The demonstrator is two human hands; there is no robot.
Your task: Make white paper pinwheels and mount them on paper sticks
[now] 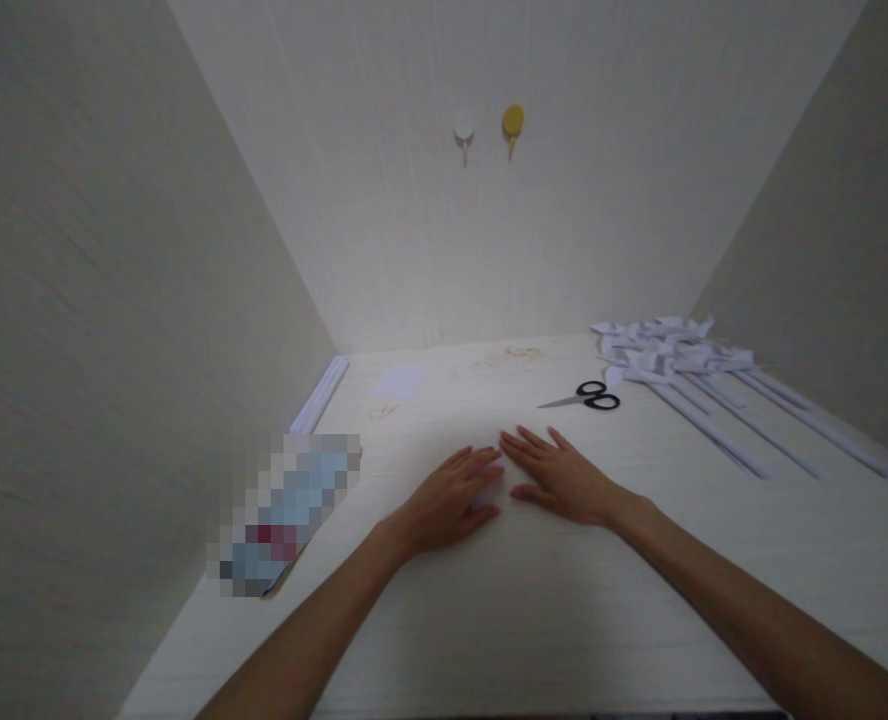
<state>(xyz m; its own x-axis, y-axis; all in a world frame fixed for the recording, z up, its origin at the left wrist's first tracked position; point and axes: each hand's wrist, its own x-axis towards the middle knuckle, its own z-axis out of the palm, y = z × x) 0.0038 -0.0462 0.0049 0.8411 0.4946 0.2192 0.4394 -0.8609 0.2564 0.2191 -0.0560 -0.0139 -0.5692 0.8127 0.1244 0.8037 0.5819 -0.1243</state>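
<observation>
The white bench (639,600) fills the lower half of the frame, boxed in by pale walls at left, right and back. Both hands lie flat at its centre: the left hand (444,505) and right hand (564,480) meet at the fingertips, fingers extended and slightly spread, gripping nothing. Between and under them a white sheet of paper (489,490) seems to be pressed down, though it barely stands out from the surface. Pressing it well probably calls for even, flat palm pressure, sliding outward from the middle.

Open room lies mostly toward the lower right and straight ahead. At right, rolled paper sticks (744,430) with folded paper pinwheels (669,350) stretch to the wall. A blurred-out package (286,510) lies at lower left near the bench's edge. Black-handled scissors (590,397) sit just beyond the right hand. A small paper square (400,381) rests at the upper left.
</observation>
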